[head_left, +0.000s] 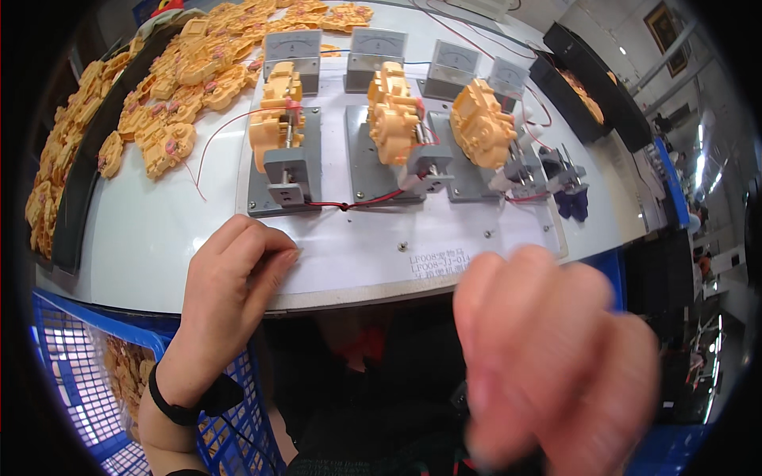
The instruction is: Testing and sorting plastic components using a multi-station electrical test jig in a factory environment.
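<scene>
Between tests, I'd say: left hand (230, 278) rests empty, fingers curled, on the bench (159, 238) before the orange housings (278, 119); blurred right hand's (556, 357) grip unclear.

Left hand (230, 274) rests fingers-down on white board (357, 254) edge, empty. Right hand (556, 357) close to camera, blurred, grip unclear. Three orange plastic gearboxes (395, 111) sit clamped in grey fixtures (286, 170), analog meters (378, 47) behind. Loose orange parts (171, 87) piled left; blue crate (87, 357) below.
</scene>
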`<move>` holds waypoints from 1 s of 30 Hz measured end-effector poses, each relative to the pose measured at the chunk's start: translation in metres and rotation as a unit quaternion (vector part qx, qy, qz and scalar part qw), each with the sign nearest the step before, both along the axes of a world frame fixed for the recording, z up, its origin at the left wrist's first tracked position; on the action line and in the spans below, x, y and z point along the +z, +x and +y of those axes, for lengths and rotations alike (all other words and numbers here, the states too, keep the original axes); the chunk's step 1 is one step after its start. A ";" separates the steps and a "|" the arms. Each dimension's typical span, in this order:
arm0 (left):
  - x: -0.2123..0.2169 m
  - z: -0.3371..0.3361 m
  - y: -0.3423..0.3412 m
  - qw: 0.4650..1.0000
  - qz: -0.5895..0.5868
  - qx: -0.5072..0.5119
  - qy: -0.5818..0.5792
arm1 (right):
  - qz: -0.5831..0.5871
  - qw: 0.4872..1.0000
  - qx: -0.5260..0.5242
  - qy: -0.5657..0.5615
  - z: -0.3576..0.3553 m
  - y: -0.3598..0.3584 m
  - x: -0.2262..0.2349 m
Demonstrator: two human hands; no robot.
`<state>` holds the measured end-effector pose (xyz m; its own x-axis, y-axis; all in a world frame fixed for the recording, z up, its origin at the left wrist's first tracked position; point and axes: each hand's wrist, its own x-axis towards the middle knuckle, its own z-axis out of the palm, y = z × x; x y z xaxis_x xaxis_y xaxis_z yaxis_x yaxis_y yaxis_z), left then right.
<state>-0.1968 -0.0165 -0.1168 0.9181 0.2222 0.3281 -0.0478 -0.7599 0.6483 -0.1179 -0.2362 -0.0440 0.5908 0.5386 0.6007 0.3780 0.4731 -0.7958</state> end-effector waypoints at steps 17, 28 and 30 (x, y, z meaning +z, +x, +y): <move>-0.005 -0.001 0.003 0.999 -0.043 0.002 0.015 | -0.111 0.991 0.000 0.076 -0.018 0.009 0.011; -0.006 -0.004 0.000 1.000 -0.021 0.007 0.013 | -0.123 0.987 0.035 0.101 -0.007 0.018 0.008; -0.005 -0.003 0.002 1.000 -0.022 0.007 0.015 | -0.115 0.987 0.044 0.102 -0.004 0.016 0.007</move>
